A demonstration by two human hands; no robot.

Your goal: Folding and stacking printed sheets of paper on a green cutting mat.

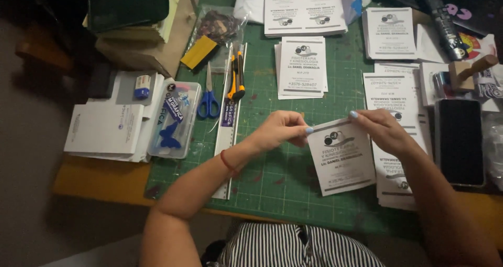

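My left hand (pixel 282 129) pinches the top left corner of a small white printed pad of paper (pixel 341 159), and my right hand (pixel 381 130) grips its top right corner. The pad hangs tilted just above the green cutting mat (pixel 272 178). A red band circles my left wrist. Under my right hand lie more printed sheets (pixel 390 89) in a loose stack.
Other printed pads (pixel 302 67) lie further back on the mat. Blue-handled scissors (pixel 208 97), a yellow utility knife (pixel 236 78) and a metal ruler (pixel 226 136) lie left of centre. A clear plastic case (pixel 175 118) and white boxes (pixel 105 128) sit left; a black phone (pixel 460 141) sits right.
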